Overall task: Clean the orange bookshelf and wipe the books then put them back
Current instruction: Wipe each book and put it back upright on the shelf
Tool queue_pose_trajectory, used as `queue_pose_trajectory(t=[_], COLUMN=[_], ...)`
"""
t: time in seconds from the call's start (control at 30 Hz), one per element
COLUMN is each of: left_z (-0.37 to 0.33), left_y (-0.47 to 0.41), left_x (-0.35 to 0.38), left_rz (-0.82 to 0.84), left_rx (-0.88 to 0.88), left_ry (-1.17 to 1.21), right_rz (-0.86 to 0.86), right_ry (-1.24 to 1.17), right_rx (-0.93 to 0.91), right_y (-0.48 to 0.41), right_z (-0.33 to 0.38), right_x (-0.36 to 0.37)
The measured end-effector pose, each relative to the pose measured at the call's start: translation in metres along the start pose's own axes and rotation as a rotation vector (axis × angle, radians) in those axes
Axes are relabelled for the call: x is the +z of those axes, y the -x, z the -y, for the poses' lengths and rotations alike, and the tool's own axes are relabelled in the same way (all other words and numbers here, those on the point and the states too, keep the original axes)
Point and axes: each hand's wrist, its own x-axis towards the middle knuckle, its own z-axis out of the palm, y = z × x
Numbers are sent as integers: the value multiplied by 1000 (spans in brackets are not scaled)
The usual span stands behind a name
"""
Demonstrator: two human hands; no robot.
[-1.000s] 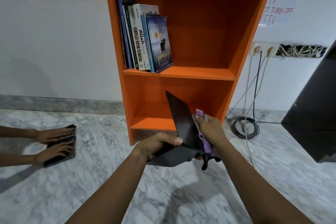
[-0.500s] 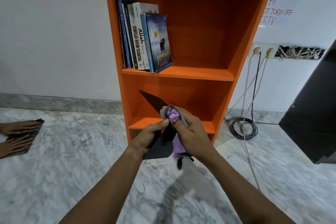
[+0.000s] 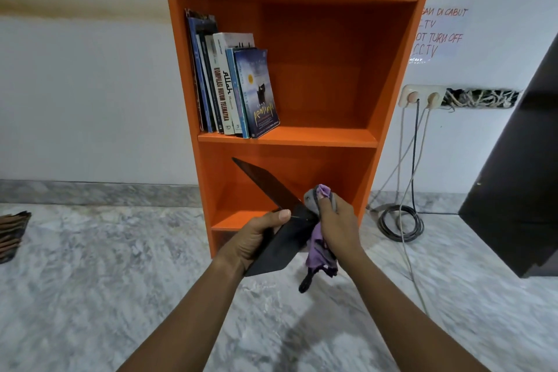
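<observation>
Cloth (image 3: 320,243) slid rightward along black book (image 3: 280,248) | left hand (image 3: 250,241) grips book's near end, fingers hidden behind it | right hand (image 3: 341,226) clutches cloth against book's right side

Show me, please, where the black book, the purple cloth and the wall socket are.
black book (image 3: 283,246): head view, on the lower part of its dark cover.
purple cloth (image 3: 318,248): head view, on the fold that hangs down.
wall socket (image 3: 423,90): head view, on the white plate between the two plugs.

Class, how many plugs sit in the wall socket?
2, side by side in the socket right of the bookshelf: the left plug and the right plug. None looks hidden.
</observation>
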Motion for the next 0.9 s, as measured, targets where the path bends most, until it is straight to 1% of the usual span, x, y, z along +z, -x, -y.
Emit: queue_pose_trajectory(t=[0.07, 0.13, 0.2, 0.23, 0.33, 0.37, 0.43, 0.5, 0.57, 0.63, 0.7, 0.8, 0.9], left_z=[1, -4, -5, -7, -12, -18, -32, -49, -68, -87, -100, -125, -157], left_y=[2, 2, -2, -3, -11, -13, -21, -25, -27, -29, -33, -41, -52], left_x=[-4, -4, -10, -10, -15, -15, -23, -28, -25, -17, -13, -10, -10], left_rz=[5, -11, -81, -99, -61, -57, -56, -90, -117, -125, -155, -235, -271], left_rx=[10, -1, -8, -19, -92, -119, -135, -140, -139, -101, -13, 75, 112], left_ry=[-56, -103, -231, -310, -452, -487, -602, -771, -943, -1041, -1154, -1368, -1393], right_rz=[59, 90, 128, 170, 372, 451, 577, 634, 632, 554, 468, 403, 274], right_ry=[-40, -98, -151, -156, -84, -100, -144, -171, -158, -95, -45, -22, 8], right_rx=[77, 103, 97, 62, -59, -64, -13, 29, -22, -107, -157, -229, -343], right_y=[-9, -16, -19, -19, -19, -18, -18, -22, -28, -36, -42, -53, -69], right_z=[-4, -2, 9, 18, 45, 53, 61, 65, 68, 73, 78, 91, 104], right_x=[-4, -3, -4, -6, -13, -14, -16, -17, -18, -14, -9, 2, 6])
